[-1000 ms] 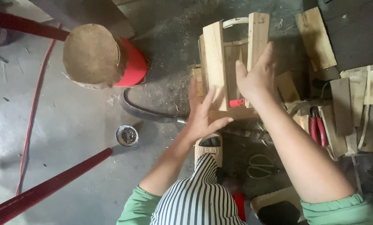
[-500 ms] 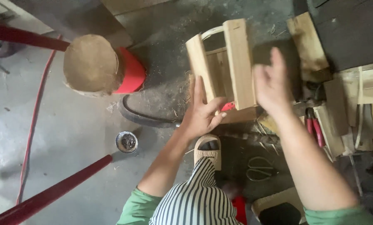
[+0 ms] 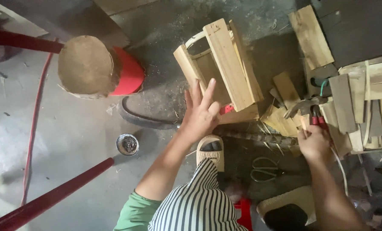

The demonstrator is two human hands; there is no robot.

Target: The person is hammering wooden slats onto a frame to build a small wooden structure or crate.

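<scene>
The wooden frame [image 3: 218,68], built of pale slats, stands tilted on the concrete floor [image 3: 63,128], its lower edge beside a red patch; the left hand [image 3: 201,113] rests against its lower left slat, palm flat, fingers spread wide and holding nothing. The right hand [image 3: 314,143] lies well to the right, fingers curled at the red-handled pliers [image 3: 315,117] among loose wood offcuts [image 3: 310,36]; its grip cannot be confirmed. Open floor extends left toward the red bucket [image 3: 127,72], small tin [image 3: 127,144] and scissors [image 3: 265,169].
</scene>
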